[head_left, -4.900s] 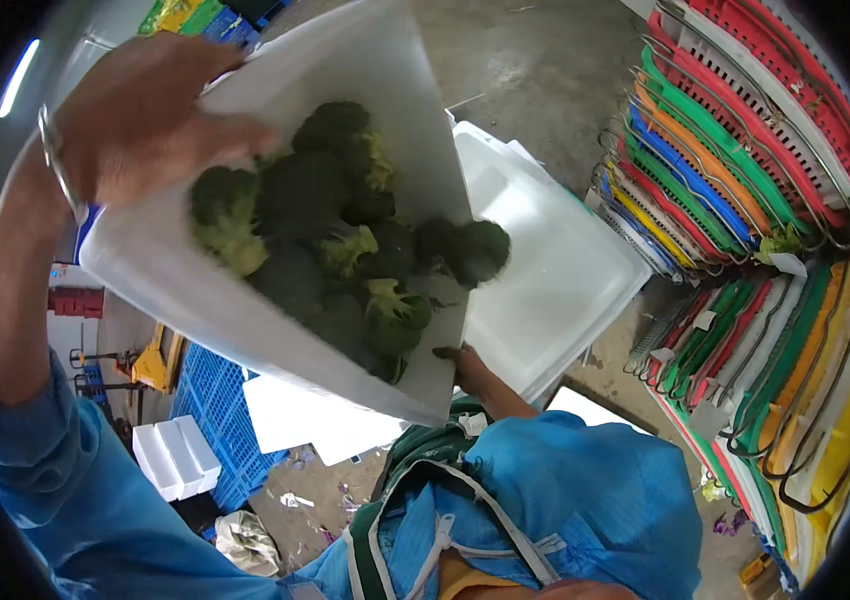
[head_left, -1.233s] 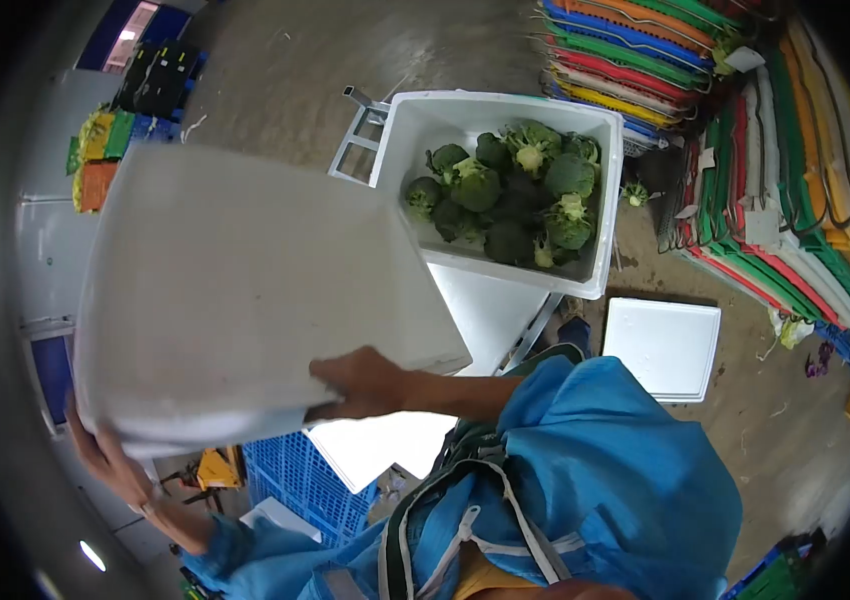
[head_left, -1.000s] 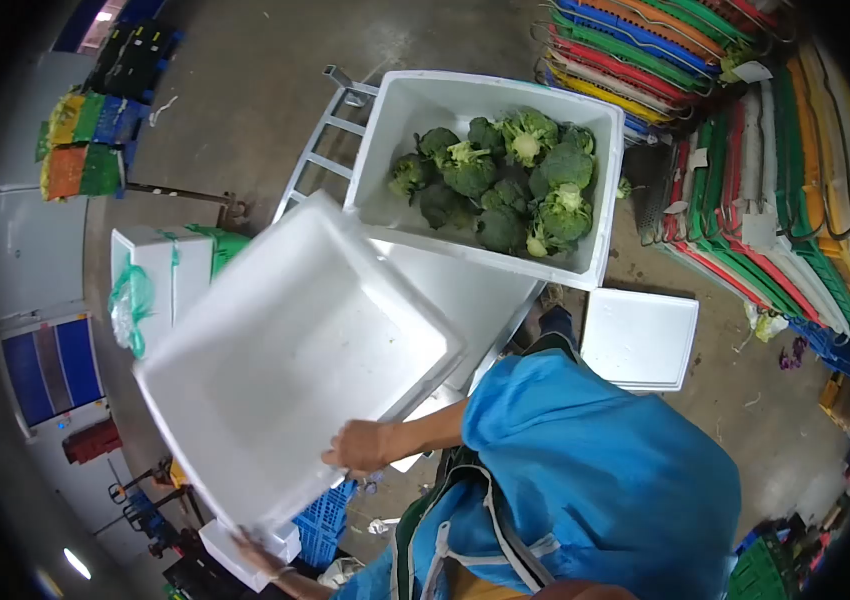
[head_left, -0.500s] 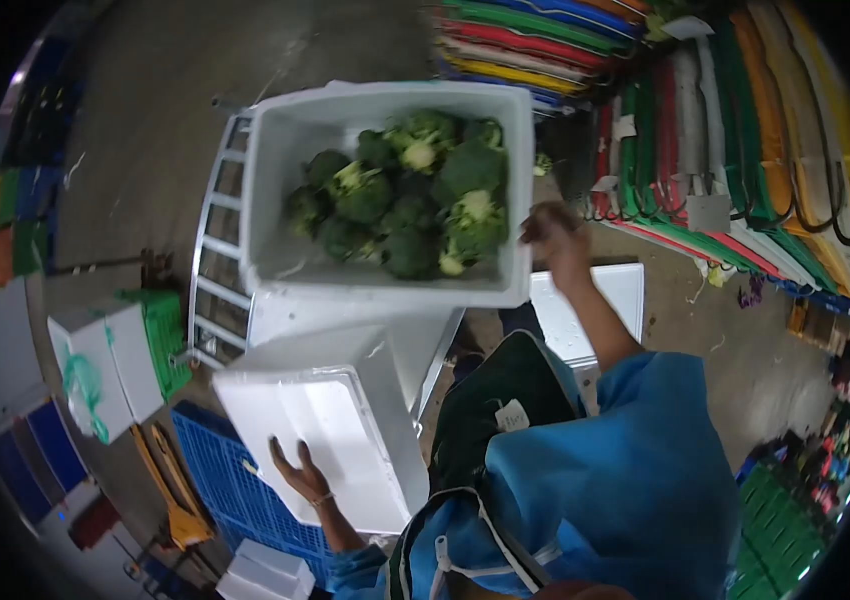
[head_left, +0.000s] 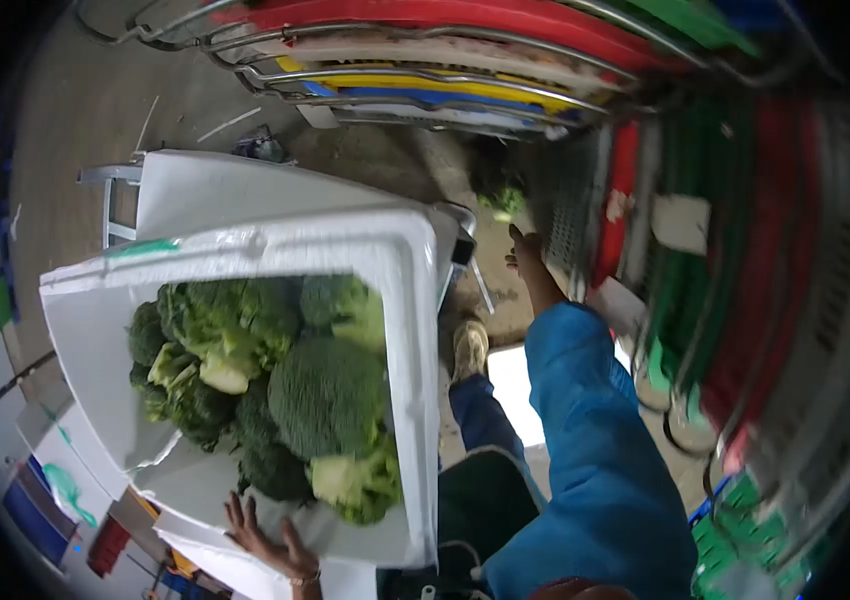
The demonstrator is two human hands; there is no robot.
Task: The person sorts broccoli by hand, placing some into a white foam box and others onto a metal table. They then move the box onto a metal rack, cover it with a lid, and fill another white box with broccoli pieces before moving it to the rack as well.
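A white foam box [head_left: 417, 330] full of broccoli heads [head_left: 325, 395] fills the lower left, close under the camera. My left hand [head_left: 270, 540] lies flat with spread fingers against white foam at the box's near end. My right hand [head_left: 525, 255], in a blue sleeve, is stretched out past the box's far corner with fingers extended and nothing in it. It points toward a loose piece of broccoli [head_left: 500, 200] on the floor by the crates.
Stacked coloured plastic crates [head_left: 465, 60] line the top, and more crates [head_left: 775, 300] run down the right. A metal trolley frame [head_left: 110, 180] shows behind the box. A white foam lid [head_left: 515, 390] lies on the concrete floor beside my shoe [head_left: 470, 345].
I dropped the empty foam box at my left. My view has moved down close over the full box. My right hand has left its rim and reaches toward the floor by the crates.
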